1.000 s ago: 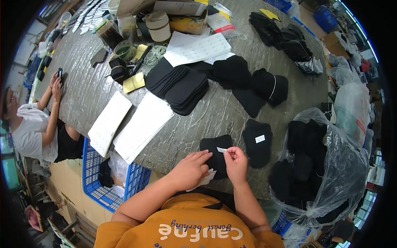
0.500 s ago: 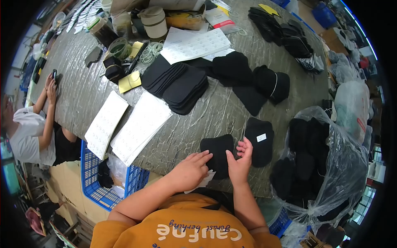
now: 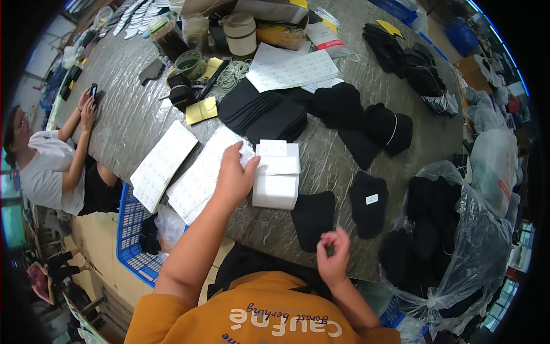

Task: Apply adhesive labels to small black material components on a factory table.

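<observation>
My left hand [image 3: 234, 179] is over the printed white sheets [image 3: 215, 166], thumb and fingers apart, thumb tip at the left edge of a folded strip of white labels [image 3: 276, 192]. My right hand [image 3: 333, 256] is in front of me, thumb and forefinger curled together in a pinch; I cannot make out anything between them. It is at the lower right corner of a flat black fabric pad [image 3: 314, 218] with a narrowed middle. To the right lies a similar black pad [image 3: 368, 215] bearing a small white label [image 3: 372, 199].
Stacked black pads [image 3: 272, 117] and tied black bundles [image 3: 389, 129] lie farther back, near tubs [image 3: 239, 34] and a yellow pad [image 3: 201, 110]. A plastic bag of black pieces [image 3: 432, 206] stands right, a blue crate [image 3: 130, 229] left. A person [image 3: 54, 166] holds a phone across the table.
My left hand has left the near black pad and moved up and left to the printed sheets. The label strip now lies beyond that pad. My right fingers have curled in. The view has shifted.
</observation>
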Demonstrator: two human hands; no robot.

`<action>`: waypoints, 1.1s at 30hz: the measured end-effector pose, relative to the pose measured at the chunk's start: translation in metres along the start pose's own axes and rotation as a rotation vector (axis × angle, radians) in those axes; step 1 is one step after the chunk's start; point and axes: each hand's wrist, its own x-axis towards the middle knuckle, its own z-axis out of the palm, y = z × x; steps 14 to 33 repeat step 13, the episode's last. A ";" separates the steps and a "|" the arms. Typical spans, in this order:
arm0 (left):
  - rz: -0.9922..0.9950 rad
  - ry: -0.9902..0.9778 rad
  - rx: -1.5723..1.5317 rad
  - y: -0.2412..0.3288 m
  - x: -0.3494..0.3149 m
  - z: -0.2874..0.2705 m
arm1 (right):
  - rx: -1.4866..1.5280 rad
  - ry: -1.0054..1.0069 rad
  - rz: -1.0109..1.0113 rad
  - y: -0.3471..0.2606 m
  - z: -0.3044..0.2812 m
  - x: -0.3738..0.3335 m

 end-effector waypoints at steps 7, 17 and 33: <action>-0.227 -1.211 0.085 0.012 -0.096 -0.117 | -0.241 -0.379 -0.110 0.067 -0.078 -0.143; -0.085 -1.687 0.315 -0.117 -0.278 -0.126 | -0.269 -0.627 0.052 0.108 -0.066 -0.163; -0.085 -1.687 0.315 -0.117 -0.278 -0.126 | -0.269 -0.627 0.052 0.108 -0.066 -0.163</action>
